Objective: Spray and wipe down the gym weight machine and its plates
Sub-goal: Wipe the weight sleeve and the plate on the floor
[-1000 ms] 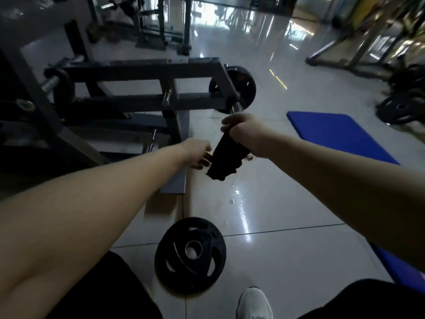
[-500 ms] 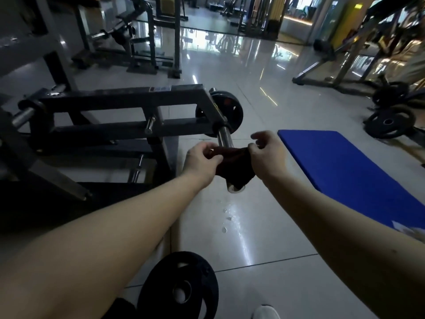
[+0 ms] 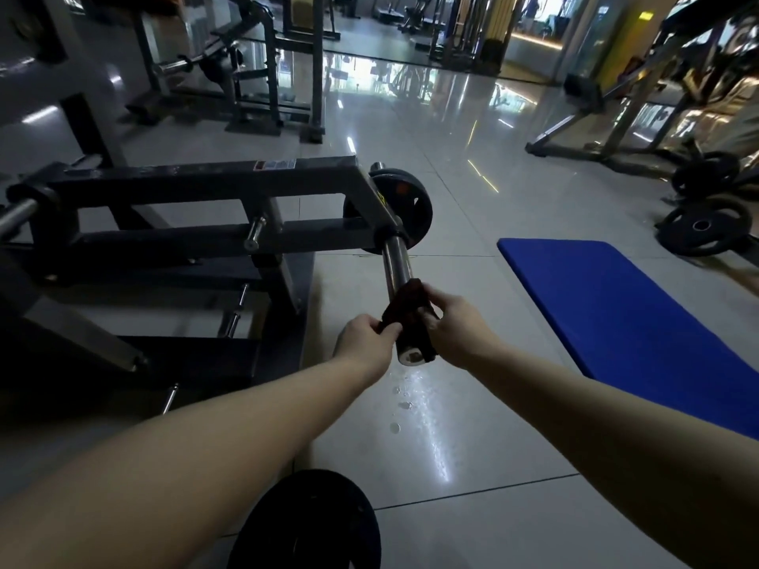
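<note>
A dark grey weight machine (image 3: 213, 174) stands at the left, with a chrome sleeve bar (image 3: 396, 260) sticking out toward me. One black plate (image 3: 404, 211) is loaded behind the bar. A dark cloth (image 3: 404, 299) is draped over the bar's near end. My left hand (image 3: 365, 342) pinches the cloth's left end and my right hand (image 3: 456, 326) grips its right end, one on each side of the bar. A second black plate (image 3: 312, 523) lies flat on the floor by my feet.
A blue mat (image 3: 624, 318) lies on the tiles at the right. Loose plates (image 3: 702, 230) and a rack frame (image 3: 608, 112) sit at the far right. More machines (image 3: 254, 76) stand behind. Water drops (image 3: 400, 404) spot the floor under the bar end.
My left hand came over and took the cloth's free end. Both hands now hold the cloth stretched over the bar's end, and my view has risen.
</note>
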{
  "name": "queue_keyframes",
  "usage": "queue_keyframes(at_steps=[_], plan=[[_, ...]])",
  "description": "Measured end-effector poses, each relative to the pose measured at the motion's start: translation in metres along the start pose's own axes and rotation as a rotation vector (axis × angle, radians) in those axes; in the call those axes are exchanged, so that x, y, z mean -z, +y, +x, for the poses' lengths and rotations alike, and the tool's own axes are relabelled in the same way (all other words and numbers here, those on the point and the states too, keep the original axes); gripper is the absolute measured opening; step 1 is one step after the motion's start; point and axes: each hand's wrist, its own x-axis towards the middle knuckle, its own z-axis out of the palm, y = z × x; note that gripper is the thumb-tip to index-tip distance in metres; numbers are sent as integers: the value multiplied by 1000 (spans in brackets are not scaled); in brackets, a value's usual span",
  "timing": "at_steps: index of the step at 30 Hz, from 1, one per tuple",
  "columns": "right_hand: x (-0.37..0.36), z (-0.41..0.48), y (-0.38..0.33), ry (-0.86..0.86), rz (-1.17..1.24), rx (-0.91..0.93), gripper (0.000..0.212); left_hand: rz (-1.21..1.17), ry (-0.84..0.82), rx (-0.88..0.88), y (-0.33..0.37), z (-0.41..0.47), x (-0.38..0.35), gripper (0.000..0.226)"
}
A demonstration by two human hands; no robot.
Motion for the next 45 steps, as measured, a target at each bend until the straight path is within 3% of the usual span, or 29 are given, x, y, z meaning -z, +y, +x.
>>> queue_keyframes(at_steps=[3,8,10,16,20,26,34,38,41,45], plan=[[-6,12,-2,-49,-8,25,55,-66,-59,-21,5,-6,-3,34],[-14,55,-9,-58,52,-42,29,-60,-74,-34,8,-11,-2,43],[-16,78,-11,-33,108,-85,23,-71,-68,-30,10,-12,-2,32],[-31,163,-18,-30,38,-136,64,-53,-44,-78,12,-14,1,9],[-28,134,-19,-56,-14,-49,60,-67,-65,-83,12,-14,4,16],[-5,41,10,-249,-33,12,51,-124,-41,-88,5,-15,-3,16],[-29,139,-17,-105,-188,37,42,-83,-45,-111,2,-14,-4,16],[-35,153,-31,-56,-237,22,64,-59,-63,-109,6,-14,0,19],[-30,132,-28,-41,-117,-69,82,-49,-62,-110,5,-14,1,17],[-19,77,-6,-147,22,87,46,-88,-76,-121,2,-12,-2,17]])
